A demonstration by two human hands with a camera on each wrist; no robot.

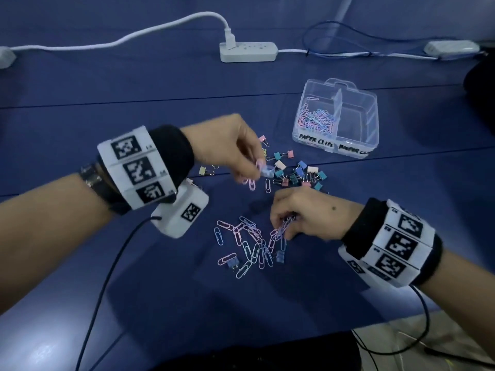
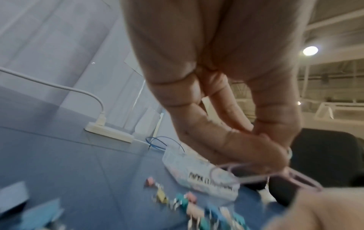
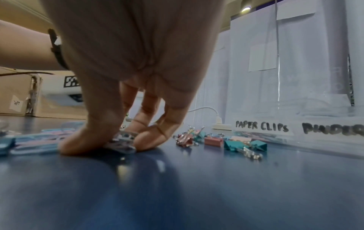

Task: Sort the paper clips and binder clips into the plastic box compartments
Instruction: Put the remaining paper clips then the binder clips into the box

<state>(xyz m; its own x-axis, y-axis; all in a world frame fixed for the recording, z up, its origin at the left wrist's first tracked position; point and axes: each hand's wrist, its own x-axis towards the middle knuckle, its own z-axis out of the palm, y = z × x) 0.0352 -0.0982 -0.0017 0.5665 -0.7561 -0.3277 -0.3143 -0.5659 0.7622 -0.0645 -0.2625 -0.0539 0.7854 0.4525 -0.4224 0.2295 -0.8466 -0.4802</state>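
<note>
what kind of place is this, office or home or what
Probably a workshop or lab-style hall, not a home: a blue worktable with a power strip, a high industrial ceiling, and a cardboard box.

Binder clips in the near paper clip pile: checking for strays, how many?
2: one blue binder clip at the pile's near-left edge, another by the right hand; more may hide under it.

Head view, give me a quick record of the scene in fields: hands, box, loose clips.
left hand: raised, pinching a pink paper clip
right hand: fingertips down on the table, gripping a bunch of paper clips
plastic box: open; left compartment holds paper clips, right compartment looks empty
loose paper clips: scattered near the right hand
binder clips: cluster in front of the box
</note>
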